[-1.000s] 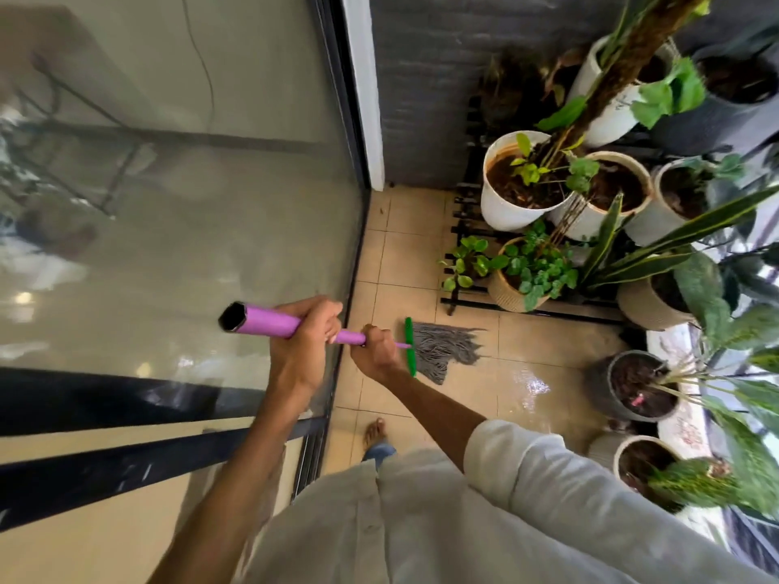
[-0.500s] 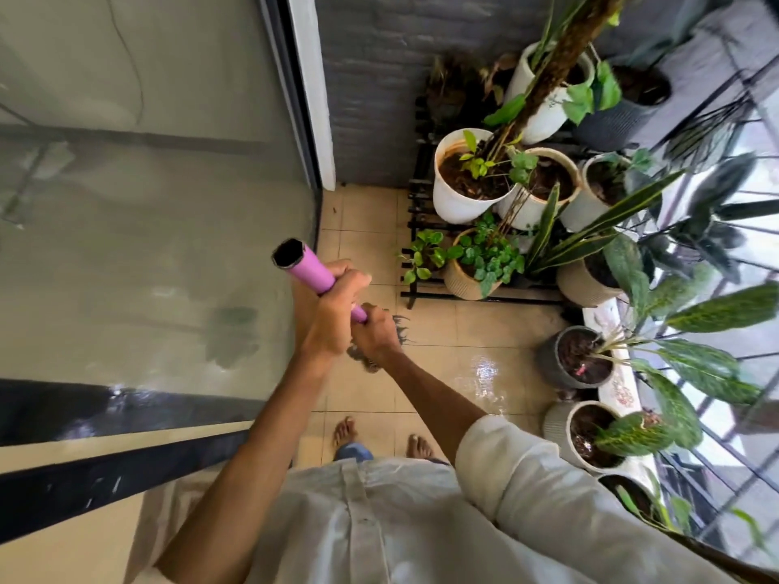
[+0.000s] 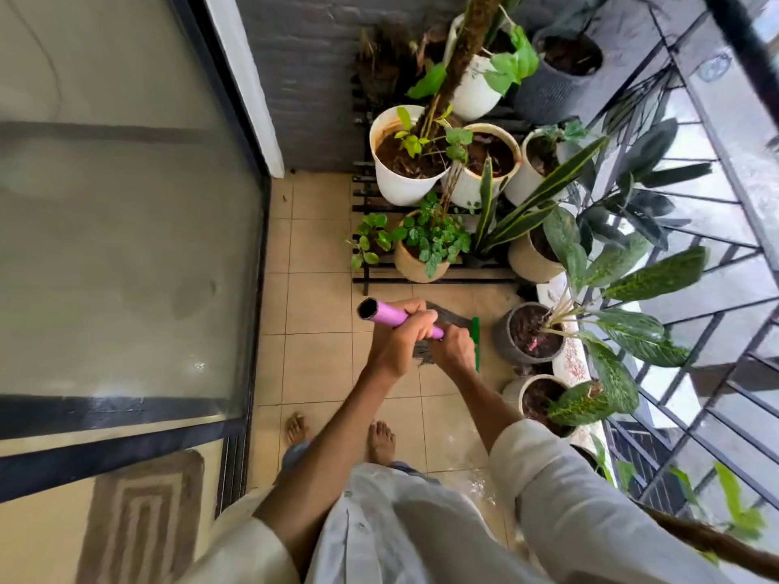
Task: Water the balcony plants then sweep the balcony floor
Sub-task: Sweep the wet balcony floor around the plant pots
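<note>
I hold a broom with a purple handle point(image 3: 385, 314), a green head bar point(image 3: 476, 343) and grey bristles point(image 3: 449, 317) over the beige tiled balcony floor point(image 3: 312, 360). My left hand point(image 3: 400, 337) grips the upper part of the handle, just below its open black end. My right hand point(image 3: 453, 347) grips the handle lower down, close to the green bar. Most of the bristles are hidden behind my hands. The broom head lies on the tiles between my feet point(image 3: 381, 440) and the plant stand.
Potted plants crowd a black slatted stand point(image 3: 362, 229) ahead and line the right side: white pots point(image 3: 400, 174), a woven pot point(image 3: 415, 265), a grey pot point(image 3: 518, 343). A glass sliding door point(image 3: 126, 246) bounds the left, a metal railing point(image 3: 716, 288) the right. A doormat point(image 3: 139, 520) lies indoors.
The broom head swung from the left tiles near the door to the right, toward the grey pot. My hands moved right and forward with the handle; my view tilted down.
</note>
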